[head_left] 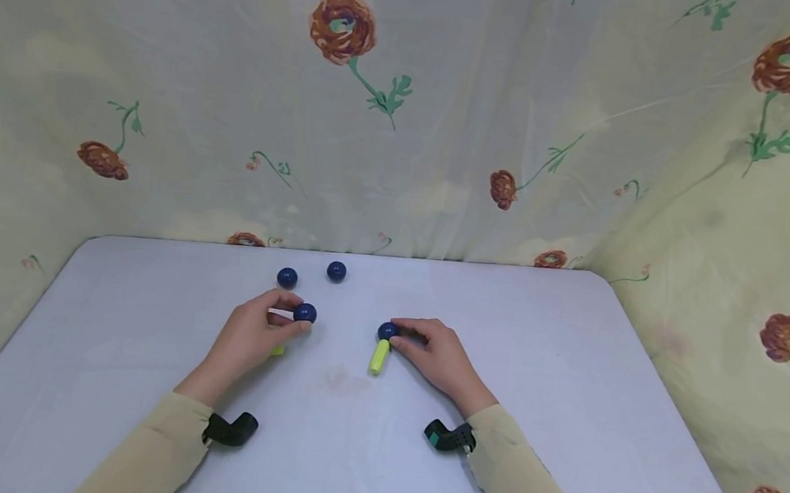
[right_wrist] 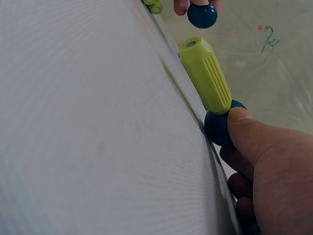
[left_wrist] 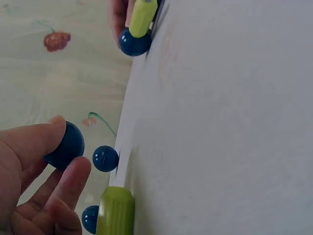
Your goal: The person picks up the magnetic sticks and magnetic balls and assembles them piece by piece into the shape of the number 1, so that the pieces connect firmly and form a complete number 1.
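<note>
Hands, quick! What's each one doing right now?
Left hand: closed, pinching a blue ball.
Right hand: closed, holding another blue ball with a yellow-green stick against it.

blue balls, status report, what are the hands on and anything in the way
Left hand pinches a blue ball. Right hand pinches second ball, touching green stick. Two loose balls farther back, seemingly not in the way.

Small draped enclosure, pale floral cloth at back and both sides, white-topped desk within, home or lab not determinable.
</note>
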